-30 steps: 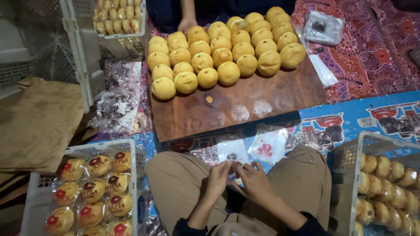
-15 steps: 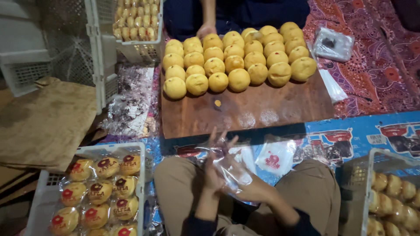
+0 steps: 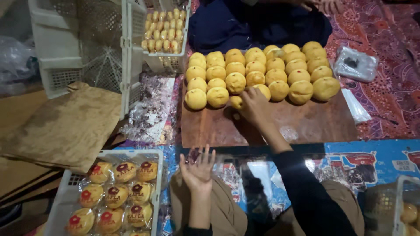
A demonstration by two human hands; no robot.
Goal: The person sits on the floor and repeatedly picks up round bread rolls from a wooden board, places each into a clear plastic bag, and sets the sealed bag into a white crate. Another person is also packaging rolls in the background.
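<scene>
Several round golden buns [image 3: 262, 70] lie in rows on a brown wooden board [image 3: 315, 124]. My right hand [image 3: 253, 105] reaches over the board and closes on a bun [image 3: 236, 102] at the near edge of the rows. My left hand [image 3: 199, 168] is raised above my lap, palm up and fingers spread, holding a clear plastic wrapper [image 3: 245, 175] that stretches to the right.
A white crate [image 3: 59, 207] at lower left holds wrapped buns with red labels. Another crate [image 3: 404, 205] with buns stands at lower right. White baskets [image 3: 87, 48] and a tray of small pastries [image 3: 164, 28] are at upper left. A person in dark clothes [image 3: 258, 22] sits beyond the board.
My right hand left the wrapper at my lap and reached forward onto the board to a bun. My left hand stayed above my lap with the wrapper, fingers spreading.
</scene>
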